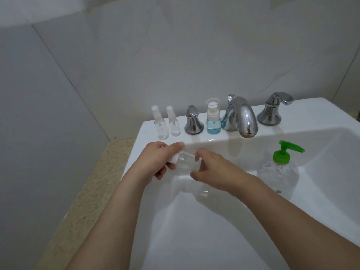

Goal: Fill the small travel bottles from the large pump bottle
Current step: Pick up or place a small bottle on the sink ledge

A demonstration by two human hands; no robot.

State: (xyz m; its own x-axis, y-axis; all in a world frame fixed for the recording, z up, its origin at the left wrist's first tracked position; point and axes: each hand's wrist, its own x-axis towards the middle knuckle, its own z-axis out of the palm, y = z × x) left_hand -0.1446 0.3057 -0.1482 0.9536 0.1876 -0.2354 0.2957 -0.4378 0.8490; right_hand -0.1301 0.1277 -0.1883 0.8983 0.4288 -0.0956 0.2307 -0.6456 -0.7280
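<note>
A small clear travel bottle (188,161) lies sideways between both hands, above the left side of the basin. My left hand (158,159) pinches its white cap end. My right hand (211,170) grips the clear body from the right. The large clear pump bottle (278,174) with a green pump head stands inside the basin at the right, apart from my hands. Two more small clear spray bottles (161,123) (174,121) stand upright on the sink's back ledge at the left. A small blue-tinted pump bottle (213,119) stands further right on the ledge.
The white sink (214,230) fills the lower right. A chrome spout (243,115) and two chrome handles (192,121) (272,110) line the back ledge. A speckled beige counter (93,182) runs along the left. Grey tiled wall stands behind.
</note>
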